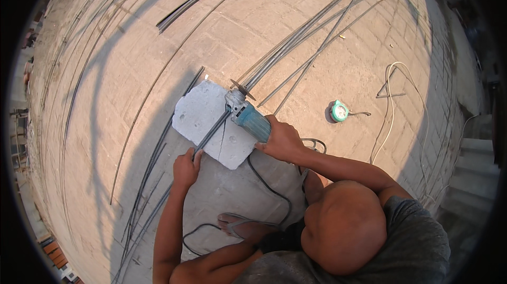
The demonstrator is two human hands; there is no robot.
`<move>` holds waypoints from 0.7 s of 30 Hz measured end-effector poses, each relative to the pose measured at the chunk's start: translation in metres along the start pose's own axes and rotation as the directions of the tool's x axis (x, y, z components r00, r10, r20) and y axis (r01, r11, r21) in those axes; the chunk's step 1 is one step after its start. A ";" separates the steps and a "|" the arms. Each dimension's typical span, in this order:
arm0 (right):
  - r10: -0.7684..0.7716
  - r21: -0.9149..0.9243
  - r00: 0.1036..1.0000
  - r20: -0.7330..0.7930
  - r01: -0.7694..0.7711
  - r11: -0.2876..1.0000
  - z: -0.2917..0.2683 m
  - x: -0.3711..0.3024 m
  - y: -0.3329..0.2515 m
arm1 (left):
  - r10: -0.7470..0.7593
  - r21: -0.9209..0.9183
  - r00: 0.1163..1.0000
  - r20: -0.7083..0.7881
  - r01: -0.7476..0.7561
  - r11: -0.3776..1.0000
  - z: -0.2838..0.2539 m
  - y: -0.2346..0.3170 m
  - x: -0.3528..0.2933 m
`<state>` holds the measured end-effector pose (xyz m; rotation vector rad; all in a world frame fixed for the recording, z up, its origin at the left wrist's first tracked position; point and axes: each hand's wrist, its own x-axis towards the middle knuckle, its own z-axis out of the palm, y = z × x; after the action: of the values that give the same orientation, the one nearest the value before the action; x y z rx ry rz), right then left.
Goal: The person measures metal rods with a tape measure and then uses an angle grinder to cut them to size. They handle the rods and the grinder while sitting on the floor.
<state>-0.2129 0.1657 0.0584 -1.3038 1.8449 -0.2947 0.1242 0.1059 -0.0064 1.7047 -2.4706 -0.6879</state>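
My right hand point(281, 139) is wrapped round the blue body of an angle grinder point(252, 120). Its thin cutting disc point(243, 89) stands at the far edge of a pale, cracked stone slab point(203, 107). With thumb and fingers, my left hand point(187, 168) grips dark steel rods point(212, 132) that lie slantwise over the slab. The grinder's head covers the far ends of these rods, so I cannot tell whether the disc touches them. A dark cord point(274, 194) loops near my foot.
Long steel rods point(311, 22) stretch away beyond the slab; more rods point(138, 205) lie at left. A turquoise tape measure point(339, 111) rests on the brick paving to the right. Further right are a pale cable point(391, 94) and steps point(478, 154).
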 end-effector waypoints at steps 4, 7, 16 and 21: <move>-0.001 0.013 1.000 0.010 0.001 1.000 -0.001 0.000 0.001 | 0.002 0.000 1.000 0.003 -0.002 1.000 0.000 -0.001 0.000; 0.011 0.007 1.000 0.012 -0.011 1.000 -0.001 0.000 0.001 | -0.004 0.000 1.000 0.004 0.004 1.000 0.002 -0.003 -0.001; -0.037 0.015 0.999 -0.027 0.038 0.999 -0.001 0.003 0.005 | 0.017 -0.020 1.000 0.008 -0.017 1.000 0.004 -0.006 0.000; -0.020 0.033 1.000 0.019 0.019 0.999 -0.008 0.000 0.000 | 0.018 -0.015 1.000 -0.006 -0.019 1.000 0.004 -0.005 0.000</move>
<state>-0.2188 0.1641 0.0630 -1.2986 1.8046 -0.3198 0.1274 0.1054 -0.0116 1.6742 -2.4676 -0.6965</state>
